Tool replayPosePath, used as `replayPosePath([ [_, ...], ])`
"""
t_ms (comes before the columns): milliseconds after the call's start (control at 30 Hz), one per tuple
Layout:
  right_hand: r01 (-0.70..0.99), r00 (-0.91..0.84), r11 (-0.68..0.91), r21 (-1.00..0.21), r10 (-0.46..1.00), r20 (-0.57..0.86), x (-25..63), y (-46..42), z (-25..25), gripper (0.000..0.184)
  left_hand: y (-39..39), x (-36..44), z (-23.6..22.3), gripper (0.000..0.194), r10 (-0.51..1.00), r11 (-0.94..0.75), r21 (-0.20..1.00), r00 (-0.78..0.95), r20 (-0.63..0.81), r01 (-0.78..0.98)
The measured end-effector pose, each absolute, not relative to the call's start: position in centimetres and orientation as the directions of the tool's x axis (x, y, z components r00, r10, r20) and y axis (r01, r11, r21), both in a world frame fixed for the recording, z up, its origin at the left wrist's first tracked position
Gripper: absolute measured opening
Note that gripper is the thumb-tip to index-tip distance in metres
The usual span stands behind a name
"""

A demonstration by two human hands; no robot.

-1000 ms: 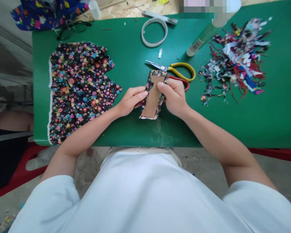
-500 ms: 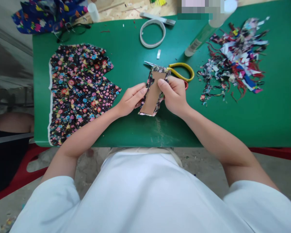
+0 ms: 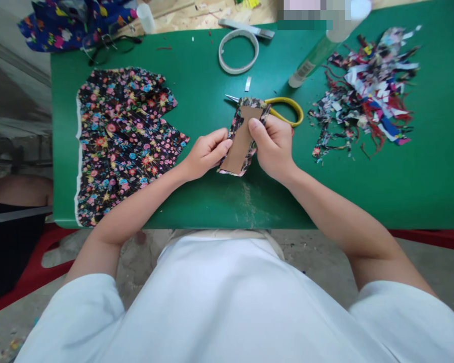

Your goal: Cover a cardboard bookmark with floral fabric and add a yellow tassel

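Note:
Between my two hands is a cardboard piece with floral fabric folded over its edges, its plain brown side facing me. My left hand pinches its left edge, thumb on top. Gripping the right edge, my right hand presses its thumb on the bare cardboard; the fingers behind are hidden. Scissors with yellow handles lie just beyond, partly covered by the piece and my right hand. A black floral cloth is spread to the left of my hands.
On the green table lie a tape roll, a grey cutter-like tool, glasses and a pile of fabric scraps. A green-and-white tube stands at the back. Blue patterned cloth sits at the far left.
The cardboard piece has shifted slightly up and to the right, and its tilt has changed a little. Both hands keep hold of it.

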State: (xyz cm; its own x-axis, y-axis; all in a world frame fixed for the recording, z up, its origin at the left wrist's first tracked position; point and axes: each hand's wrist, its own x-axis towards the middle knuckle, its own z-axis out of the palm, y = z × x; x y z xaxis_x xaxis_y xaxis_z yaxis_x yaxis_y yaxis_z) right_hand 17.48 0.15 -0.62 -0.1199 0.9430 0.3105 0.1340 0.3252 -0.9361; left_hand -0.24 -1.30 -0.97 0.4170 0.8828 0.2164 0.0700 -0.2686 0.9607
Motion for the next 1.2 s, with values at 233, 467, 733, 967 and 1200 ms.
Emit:
replayPosePath([
  [233, 0.072, -0.098, 0.304, -0.95, 0.95, 0.297, 17.4, 0.4, -0.9, 0.06, -1.7, -0.2, -0.9, 0.055, 0.912, -0.193, 0.981, 0.375, 0.169, 0.027],
  [467, 0.077, -0.064, 0.27, -0.96, 0.962, 0.265, 17.8, 0.9, -0.8, 0.061, -1.7, -0.2, -1.1, 0.053, 0.893, -0.12, 0.992, 0.434, 0.119, -0.026],
  [733, 0.103, -0.048, 0.268, -0.958, 0.963, 0.265, 17.8, 0.7, -0.7, 0.06, -1.6, -0.1, -1.2, 0.053, 0.913, -0.113, 0.993, 0.394, 0.109, -0.014],
  [967, -0.04, 0.083, 0.209, -0.977, 0.975, 0.205, 17.5, 1.1, -0.4, 0.07, -1.9, -0.1, -0.8, 0.056, 0.92, -0.053, 0.997, 0.386, 0.074, -0.064],
  [1200, -0.022, 0.122, 0.226, -0.974, 0.967, 0.222, 17.8, 1.5, -0.6, 0.07, -1.8, -0.1, -0.8, 0.053, 0.906, -0.07, 0.994, 0.412, 0.097, -0.082],
])
